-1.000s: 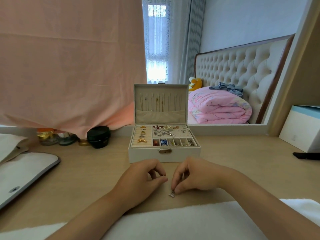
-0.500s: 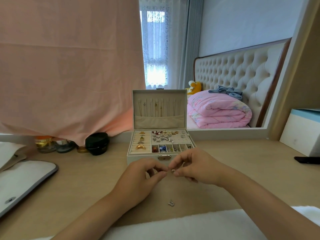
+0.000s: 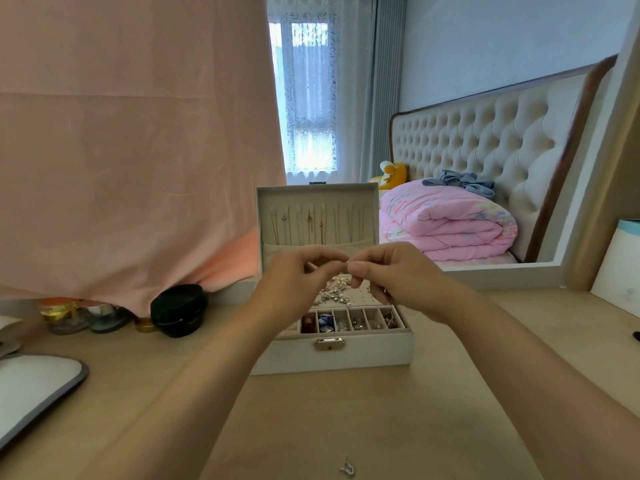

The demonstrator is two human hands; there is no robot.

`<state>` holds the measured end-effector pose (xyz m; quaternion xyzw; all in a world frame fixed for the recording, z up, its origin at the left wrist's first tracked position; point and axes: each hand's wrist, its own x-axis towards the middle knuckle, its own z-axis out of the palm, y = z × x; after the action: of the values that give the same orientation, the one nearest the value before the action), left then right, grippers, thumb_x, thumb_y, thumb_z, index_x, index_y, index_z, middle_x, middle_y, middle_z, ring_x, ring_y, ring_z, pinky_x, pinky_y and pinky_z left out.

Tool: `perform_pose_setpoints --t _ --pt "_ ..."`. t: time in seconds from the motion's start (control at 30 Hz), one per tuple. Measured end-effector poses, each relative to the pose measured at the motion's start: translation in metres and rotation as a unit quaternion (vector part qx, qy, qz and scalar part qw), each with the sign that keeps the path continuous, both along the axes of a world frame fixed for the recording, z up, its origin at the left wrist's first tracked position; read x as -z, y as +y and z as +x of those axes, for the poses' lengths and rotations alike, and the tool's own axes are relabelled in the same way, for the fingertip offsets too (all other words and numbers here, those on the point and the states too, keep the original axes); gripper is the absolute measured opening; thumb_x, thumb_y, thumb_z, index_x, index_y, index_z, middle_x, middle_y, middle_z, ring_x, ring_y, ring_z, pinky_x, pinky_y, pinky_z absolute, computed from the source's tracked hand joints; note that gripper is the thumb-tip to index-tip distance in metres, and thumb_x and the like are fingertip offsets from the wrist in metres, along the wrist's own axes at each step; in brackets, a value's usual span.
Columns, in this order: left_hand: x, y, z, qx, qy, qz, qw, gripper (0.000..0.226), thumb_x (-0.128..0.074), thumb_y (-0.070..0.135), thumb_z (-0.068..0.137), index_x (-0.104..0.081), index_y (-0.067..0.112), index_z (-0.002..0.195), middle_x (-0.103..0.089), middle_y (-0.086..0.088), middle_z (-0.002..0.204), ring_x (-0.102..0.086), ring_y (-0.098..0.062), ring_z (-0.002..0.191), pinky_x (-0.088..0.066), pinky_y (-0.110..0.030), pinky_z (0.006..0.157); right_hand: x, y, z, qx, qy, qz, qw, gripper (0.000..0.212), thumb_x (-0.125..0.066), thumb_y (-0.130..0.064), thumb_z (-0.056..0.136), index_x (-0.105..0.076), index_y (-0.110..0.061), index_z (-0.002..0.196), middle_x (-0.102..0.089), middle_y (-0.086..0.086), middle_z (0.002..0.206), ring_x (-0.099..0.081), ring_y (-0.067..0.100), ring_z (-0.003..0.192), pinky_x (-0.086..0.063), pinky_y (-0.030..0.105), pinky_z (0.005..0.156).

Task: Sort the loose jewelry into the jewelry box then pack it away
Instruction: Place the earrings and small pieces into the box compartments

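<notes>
Black and round, a lidded jar sits on the wooden table well left of the hands. The left hand and right hand meet fingertip to fingertip above the open jewelry box, pinching a tiny silver piece between them (too small to identify). Nearer the person than both hands, another small silver piece lies loose on the table.
</notes>
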<state>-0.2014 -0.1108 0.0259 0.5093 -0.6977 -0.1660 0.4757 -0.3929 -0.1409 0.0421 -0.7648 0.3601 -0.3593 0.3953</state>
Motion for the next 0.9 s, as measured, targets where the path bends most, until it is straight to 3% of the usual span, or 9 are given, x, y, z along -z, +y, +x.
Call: perform_pose_setpoints --t 0.2,0.33,0.43,0.67,0.9 --pt "-0.014 -0.033 0.004 -0.007 -0.016 0.011 1.0 0.004 -0.071 0.029 0.091 -0.075 0.029 0.092 -0.071 0.006 0.085 -0.065 -0.017 0.08 -0.058 -0.031 0.07 -0.002 -0.033 0.008 0.015 -0.012 -0.028 0.999 0.015 -0.065 -0.022 0.097 -0.076 -0.014 0.092 -0.073 0.001 0.076 -0.047 0.012 0.046 -0.039 0.015 0.044" --pt "-0.01 -0.049 0.009 -0.011 -0.025 0.011 1.0 0.004 -0.069 0.03 0.092 -0.072 0.027 0.091 -0.069 0.006 0.086 -0.063 -0.013 0.08 -0.055 -0.027 0.075 0.0 -0.047 0.013 0.066 -0.028 -0.056 0.996 0.009 -0.073 -0.025 0.091 -0.076 -0.017 0.092 -0.076 -0.002 0.078 -0.053 0.013 0.047 -0.043 0.018 0.046" --pt "-0.002 -0.059 0.011 -0.016 -0.037 -0.003 0.999 0.005 -0.069 0.034 0.092 -0.072 0.03 0.09 -0.067 0.009 0.082 -0.058 -0.005 0.071 -0.051 -0.024 0.068 0.004 -0.053 0.015 0.081 -0.053 -0.057 0.994 0.007 -0.077 -0.019 0.087 -0.076 -0.019 0.094 -0.077 -0.001 0.08 -0.056 0.016 0.049 -0.044 0.02 0.044" --pt "0.004 -0.068 0.013 -0.014 -0.047 -0.035 0.998 0.006 -0.071 0.036 0.09 -0.072 0.03 0.09 -0.067 0.011 0.078 -0.057 -0.002 0.064 -0.049 -0.022 0.062 0.012 -0.057 0.023 0.096 -0.099 -0.012 0.99 0.006 -0.08 -0.024 0.083 -0.08 -0.02 0.088 -0.077 -0.002 0.078 -0.051 0.012 0.047 -0.04 0.02 0.043" --pt "0.008 -0.067 0.014 -0.009 -0.069 -0.046 0.997 0.005 -0.07 0.033 0.091 -0.073 0.029 0.093 -0.067 0.012 0.08 -0.06 -0.004 0.066 -0.053 -0.02 0.062 0.014 -0.058 0.024 0.117 -0.072 0.03 0.99 0.011 -0.077 -0.026 0.086 -0.08 -0.018 0.093 -0.078 -0.001 0.082 -0.049 0.009 0.049 -0.039 0.016 0.042"
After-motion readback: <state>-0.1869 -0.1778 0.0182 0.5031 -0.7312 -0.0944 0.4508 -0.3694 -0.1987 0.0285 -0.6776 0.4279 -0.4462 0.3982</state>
